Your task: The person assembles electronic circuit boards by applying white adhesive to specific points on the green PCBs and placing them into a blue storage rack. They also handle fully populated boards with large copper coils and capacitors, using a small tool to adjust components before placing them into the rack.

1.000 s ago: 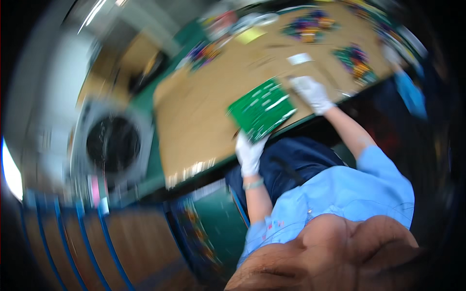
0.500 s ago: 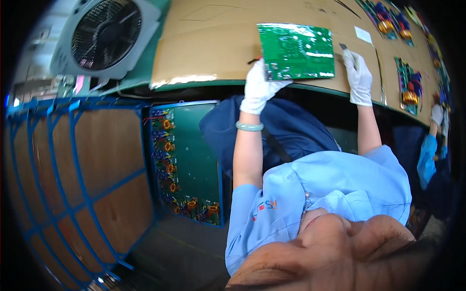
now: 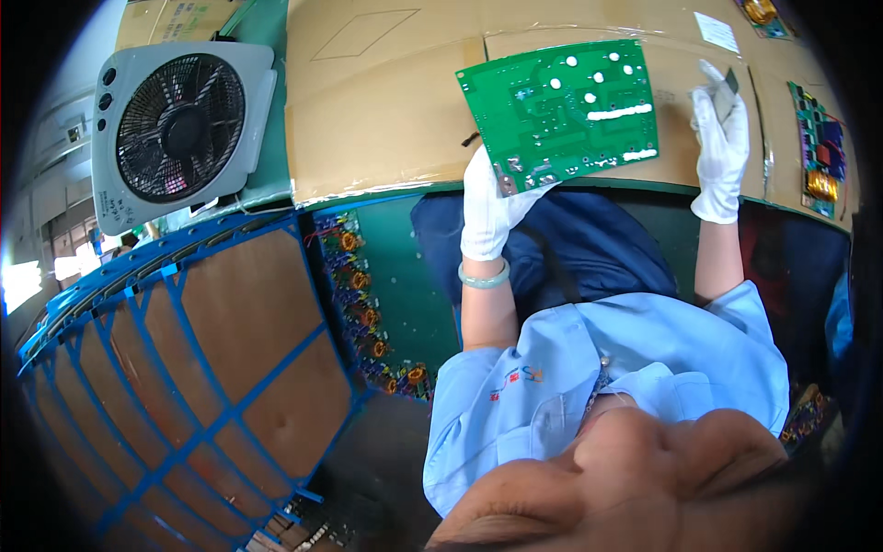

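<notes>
head view: the gloved left hand [image 3: 487, 207] grips a green circuit board [image 3: 566, 115] by its near left corner above the cardboard-covered desk [image 3: 377, 120]; the gloved right hand's [image 3: 722, 152] fingers seem to pinch a small grey flat piece [image 3: 732, 81]. handling the board looks in hand, calling for steady support. small writing marks the shirt [image 3: 662, 336], fan [image 3: 184, 129] and paper label [image 3: 716, 32].

Sharp centre, dark fisheye corners

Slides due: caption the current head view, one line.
Gloved left hand holds a green board; right hand, apart from it, holds a grey piece.
</notes>
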`<action>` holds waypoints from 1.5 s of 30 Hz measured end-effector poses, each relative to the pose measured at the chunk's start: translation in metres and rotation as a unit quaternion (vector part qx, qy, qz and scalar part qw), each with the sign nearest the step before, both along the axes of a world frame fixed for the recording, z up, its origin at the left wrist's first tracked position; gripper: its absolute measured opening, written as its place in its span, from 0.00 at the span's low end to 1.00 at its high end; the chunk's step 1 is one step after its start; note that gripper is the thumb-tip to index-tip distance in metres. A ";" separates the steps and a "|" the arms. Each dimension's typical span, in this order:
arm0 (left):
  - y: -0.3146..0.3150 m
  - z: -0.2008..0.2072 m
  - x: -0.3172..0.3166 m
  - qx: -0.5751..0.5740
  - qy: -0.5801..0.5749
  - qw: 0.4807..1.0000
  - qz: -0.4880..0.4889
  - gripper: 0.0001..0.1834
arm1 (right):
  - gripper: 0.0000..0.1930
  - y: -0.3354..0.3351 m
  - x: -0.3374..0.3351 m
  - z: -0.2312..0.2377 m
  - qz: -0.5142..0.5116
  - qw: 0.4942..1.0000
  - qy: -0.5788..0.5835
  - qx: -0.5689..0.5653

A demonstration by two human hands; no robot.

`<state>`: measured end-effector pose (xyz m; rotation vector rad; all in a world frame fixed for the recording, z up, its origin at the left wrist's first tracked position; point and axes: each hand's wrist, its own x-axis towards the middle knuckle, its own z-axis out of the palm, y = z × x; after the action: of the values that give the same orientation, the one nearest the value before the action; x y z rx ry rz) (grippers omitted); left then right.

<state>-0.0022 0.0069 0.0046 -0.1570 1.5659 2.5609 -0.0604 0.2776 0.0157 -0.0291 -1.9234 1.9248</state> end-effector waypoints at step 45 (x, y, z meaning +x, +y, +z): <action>-0.012 -0.016 0.009 -0.473 0.172 0.864 0.019 0.26 | 0.15 0.002 0.002 -0.013 0.138 0.977 -0.066 0.148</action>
<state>0.0072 -0.0048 -0.0114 0.1957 2.8381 1.6434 -0.0586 0.2800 0.0022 0.2120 -2.3940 1.8180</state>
